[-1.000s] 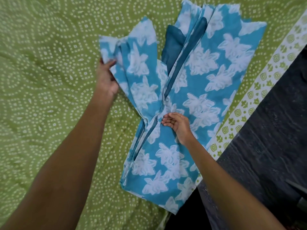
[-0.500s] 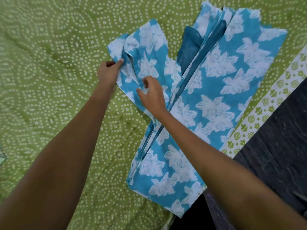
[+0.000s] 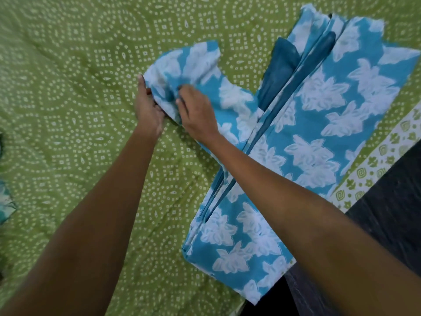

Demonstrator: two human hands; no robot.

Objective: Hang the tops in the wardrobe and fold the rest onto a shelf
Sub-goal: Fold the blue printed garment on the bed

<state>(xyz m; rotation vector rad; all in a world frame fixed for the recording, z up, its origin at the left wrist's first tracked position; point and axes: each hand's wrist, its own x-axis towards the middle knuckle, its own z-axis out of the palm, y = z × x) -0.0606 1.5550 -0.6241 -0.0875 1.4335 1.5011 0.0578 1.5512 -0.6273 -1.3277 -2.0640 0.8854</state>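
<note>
Since a moment ago your right hand (image 3: 198, 110) has crossed from the middle of the garment to its far left corner, and now sits right beside your left hand (image 3: 148, 106).

The thing you are working is a turquoise cotton garment printed with white leaf-like flowers (image 3: 319, 124), lying mostly flat on the bed with its length running from the near edge up to the far right. A darker teal inner panel (image 3: 282, 69) shows where the layers part along the centre. The left flap, probably a sleeve or side piece (image 3: 193, 65), is bunched up off the sheet.

Your left hand grips that flap's outer edge, fingers curled under the cloth. Your right hand's fingertips dig into the folds just beside it, apparently pinching fabric, though blur hides the exact hold.

Expect this cloth to be light, thin and limp: it will not hold a crease unaided and will slide over its own layers. Take it by hems and corners, both hands apart along one edge, and draw it taut before laying it over; smooth it with a flat palm afterwards.

Beneath it is a green bedsheet with white dotted rings (image 3: 79, 110), with a white leaf-patterned border (image 3: 373, 169) at right, then dark floor (image 3: 391, 213). Another scrap of blue print (image 3: 5, 201) peeks in at the left edge.
</note>
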